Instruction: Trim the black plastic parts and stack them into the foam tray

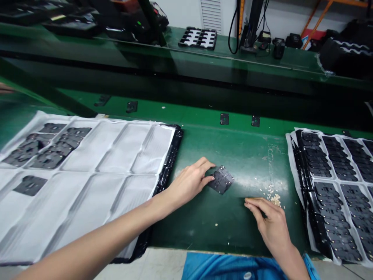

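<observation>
Black plate: pinched at its left edge over the green bench, between the two trays; whether its underside touches the bench cannot be told (223,181).
Left grip: the left hand (192,175) is closed on that edge, thumb on the nearer side and finger on the farther, leaving most of the dotted face uncovered.
Right grip: the right hand (271,216) has thumb and fingertips drawn close together, apart from the plate; whether anything tiny sits between them cannot be made out.
Bench: green and shiny (204,217), with a small heap of pale bits (274,199) just beyond the right hand and a few strays nearer the person.
Left tray: lined in white (78,194); plates lie loosely at its far left, and one lone plate (30,185) sits in the nearer row.
Right tray: white dividers (336,181) between rows of overlapping dark plates (335,206).
Good hold: a light, even pinch at the rim should steady the plate without bending it or smudging the face.
Good angle: face up and level seems best, so both hands work in plain view.
Care: stray bits beneath could tilt or scratch it, so clean bench under the plate matters.
</observation>
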Tool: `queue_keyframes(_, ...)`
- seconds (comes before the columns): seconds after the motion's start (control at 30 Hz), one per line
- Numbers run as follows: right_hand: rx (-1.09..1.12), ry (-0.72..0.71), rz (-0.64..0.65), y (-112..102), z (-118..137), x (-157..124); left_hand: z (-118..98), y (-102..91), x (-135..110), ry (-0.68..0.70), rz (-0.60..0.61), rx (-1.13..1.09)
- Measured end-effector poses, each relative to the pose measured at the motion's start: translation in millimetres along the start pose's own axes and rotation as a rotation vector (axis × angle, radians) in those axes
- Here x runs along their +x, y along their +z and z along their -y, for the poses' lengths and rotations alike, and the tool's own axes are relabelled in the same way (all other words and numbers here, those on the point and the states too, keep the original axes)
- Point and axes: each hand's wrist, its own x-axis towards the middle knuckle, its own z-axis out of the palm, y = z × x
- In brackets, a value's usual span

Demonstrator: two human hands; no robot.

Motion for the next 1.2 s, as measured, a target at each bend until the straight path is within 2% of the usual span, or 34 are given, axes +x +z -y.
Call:
queue_keyframes(0.1, -0.037, -0.013, -0.005, -3.2, -2.8, -0.6, -0.7, -13.1, 8.1, -0.025, 0.024, 0.15)
queue_keyframes(0.17, -0.058, -0.006, 0.003, -3.9, -3.8, -0.9, -0.5, -23.5, 27.6, -0.071, 0.036, 0.206)
queue_keyframes(0.23, -0.085, 0.002, 0.007, -3.6, -4.6, -1.0, 0.4, -33.7, 59.9, -0.113, 0.019, 0.234)
queue_keyframes(0.33, -0.117, -0.005, 0.018, -2.5, -6.3, -1.1, 1.8, -45.4, 124.4, -0.169, -0.054, 0.256)
queue_keyframes(0.47, -0.174, -0.012, 0.037, -2.7, -11.3, -0.4, -0.1, -51.9, 203.9, -0.231, -0.118, 0.263)
queue_keyframes(0.53, -0.213, -0.01, 0.029, -2.6, -13.9, 0.3, -1.1, -52.2, 228.5, -0.232, -0.1, 0.246)
queue_keyframes(0.63, -0.254, -0.012, -0.01, -1.2, -15.2, 2.5, -1.9, -52.6, 243.6, -0.218, -0.069, 0.205)
queue_keyframes(0.7, -0.243, -0.008, -0.03, -0.8, -13.4, 5.1, -4.6, -53.3, 241.3, -0.195, -0.058, 0.168)
queue_keyframes(0.8, -0.168, 0.012, -0.067, -4.3, -7.4, 11.1, -18.7, -52.1, 221.9, -0.094, -0.019, 0.1)
queue_keyframes(0.9, -0.078, 0.018, -0.138, -12.5, 1.0, 20.7, -46.6, -45.9, 185.7, 0.087, 0.112, 0.012)
queue_keyframes(1.0, -0.031, 0.016, -0.27, -20.7, 11.1, 32.8, -81.1, -36.8, 142.3, 0.252, 0.254, -0.052)
queue_keyframes(1.1, 0.032, 0.024, -0.358, -25.7, 20.6, 42.3, -110.7, -28.5, 105.2, 0.338, 0.313, -0.062)
queue_keyframes(1.2, 0.094, 0.033, -0.38, -30.6, 24.9, 43.9, -127.8, -22.9, 78.9, 0.363, 0.313, -0.098)
